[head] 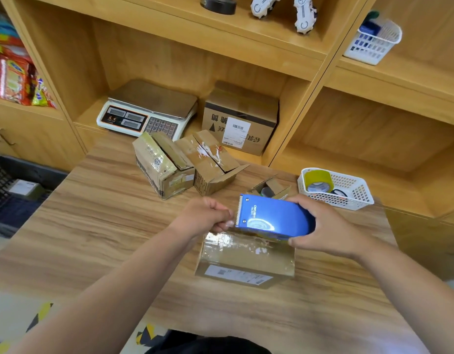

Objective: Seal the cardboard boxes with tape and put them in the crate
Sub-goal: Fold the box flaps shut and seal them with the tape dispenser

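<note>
right hand (330, 227) wraps the blue tape dispenser (273, 218) above the cardboard box (246, 259); left hand (204, 217), fingers curled, pinches the tape end (230, 223).

Blue tape dispenser (273, 217); brown cardboard box (246, 259); white basket (358, 198).

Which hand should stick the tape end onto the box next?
Probably left. The left hand pinches the tape end just above the left edge of the cardboard box, while the right hand is full, gripping the blue tape dispenser.
</note>
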